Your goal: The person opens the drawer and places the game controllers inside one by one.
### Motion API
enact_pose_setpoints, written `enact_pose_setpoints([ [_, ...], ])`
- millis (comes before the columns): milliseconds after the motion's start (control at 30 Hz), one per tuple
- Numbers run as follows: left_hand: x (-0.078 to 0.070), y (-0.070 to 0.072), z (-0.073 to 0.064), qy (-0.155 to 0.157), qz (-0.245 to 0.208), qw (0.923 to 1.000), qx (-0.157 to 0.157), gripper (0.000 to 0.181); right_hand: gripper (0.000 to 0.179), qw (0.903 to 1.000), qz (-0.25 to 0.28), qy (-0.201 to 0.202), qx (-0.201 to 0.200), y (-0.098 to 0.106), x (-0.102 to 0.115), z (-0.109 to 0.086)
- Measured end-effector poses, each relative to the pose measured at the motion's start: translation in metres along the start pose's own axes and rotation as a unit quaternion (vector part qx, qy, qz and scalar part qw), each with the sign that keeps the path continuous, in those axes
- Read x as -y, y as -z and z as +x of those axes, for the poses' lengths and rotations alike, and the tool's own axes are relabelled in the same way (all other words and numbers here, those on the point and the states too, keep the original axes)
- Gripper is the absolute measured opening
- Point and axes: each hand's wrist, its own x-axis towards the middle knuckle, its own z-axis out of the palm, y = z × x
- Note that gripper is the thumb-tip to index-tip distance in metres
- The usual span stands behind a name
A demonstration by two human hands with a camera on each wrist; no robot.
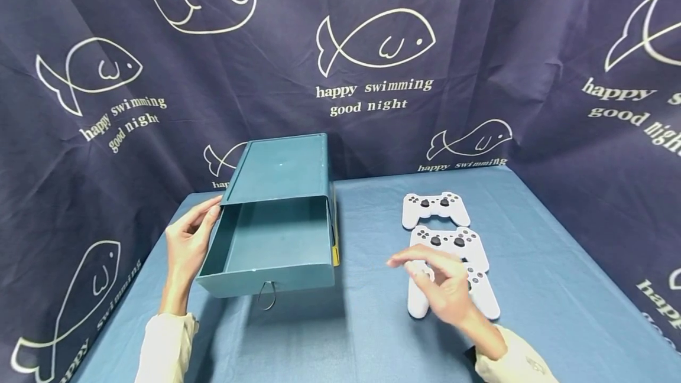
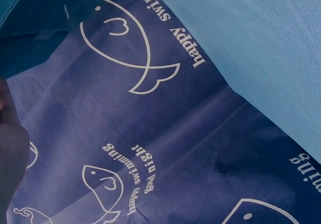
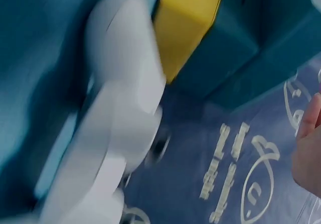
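A teal drawer cabinet (image 1: 282,167) stands on the left half of the table, its top drawer (image 1: 273,279) pulled out toward me and empty. A thin wire ring (image 1: 268,297) hangs from the drawer front. My left hand (image 1: 188,238) holds the cabinet's front left edge between thumb and fingers. On the right, three white game controllers lie in a column: a far one (image 1: 412,211), a middle one (image 1: 476,250) and a near one (image 1: 486,300). Over the near controller hovers my right hand (image 1: 444,288), fingers loosely bent, thumb apart from them; it partly hides that controller.
A yellow part (image 1: 336,255) shows low on the cabinet's right side, larger in the right wrist view. Blue cloth (image 1: 372,330) covers the table. A dark blue curtain (image 1: 372,146) with white fish drawings rises behind and at both sides.
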Motion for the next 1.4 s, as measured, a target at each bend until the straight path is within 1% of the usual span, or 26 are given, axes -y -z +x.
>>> enact_pose_setpoints([
  [167, 0.0, 0.001, 0.0, -0.003, 0.0, 1.0, 0.004, 0.025, 0.028, 0.9982, -0.036, -0.035, -0.035, 0.033, -0.006, -0.005],
  [367, 0.001, 0.0, 0.001, -0.01, -0.006, 0.9999, 0.012, 0.026, 0.027, 0.9914, -0.074, -0.081, -0.072, 0.066, -0.01, -0.011],
  [500, 0.0, 0.0, 0.002, -0.01, -0.011, 0.9999, 0.008, 0.025, 0.023, 0.9866, -0.087, -0.103, -0.092, 0.083, -0.012, -0.012],
  [633, 0.0, 0.0, 0.002, -0.011, -0.007, 0.9999, 0.005, 0.025, 0.019, 0.983, -0.082, -0.122, -0.11, 0.095, -0.015, -0.015],
  [733, 0.0, 0.0, 0.002, -0.007, -0.003, 1.0, 0.004, 0.025, 0.017, 0.9784, -0.092, -0.145, -0.115, 0.103, -0.018, -0.018],
  [833, 0.001, 0.001, 0.001, -0.001, -0.002, 1.0, 0.005, 0.025, 0.017, 0.969, -0.134, -0.176, -0.111, 0.112, -0.021, -0.022],
  [1000, 0.002, 0.001, 0.0, 0.002, 0.0, 1.0, 0.002, 0.025, 0.018, 0.9437, -0.235, -0.216, -0.088, 0.131, -0.029, -0.026],
  [1067, 0.002, 0.001, 0.0, 0.0, 0.0, 1.0, 0.002, 0.025, 0.019, 0.9359, -0.26, -0.224, -0.079, 0.138, -0.033, -0.025],
  [1167, 0.002, 0.0, 0.0, -0.005, -0.003, 1.0, 0.002, 0.025, 0.021, 0.927, -0.281, -0.239, -0.07, 0.147, -0.038, -0.025],
  [1233, 0.002, 0.0, 0.0, -0.007, -0.004, 1.0, 0.003, 0.024, 0.021, 0.9232, -0.288, -0.246, -0.066, 0.15, -0.041, -0.024],
  [1400, 0.002, 0.001, 0.001, -0.012, -0.003, 0.9999, 0.004, 0.024, 0.02, 0.9156, -0.303, -0.26, -0.053, 0.146, -0.034, -0.013],
])
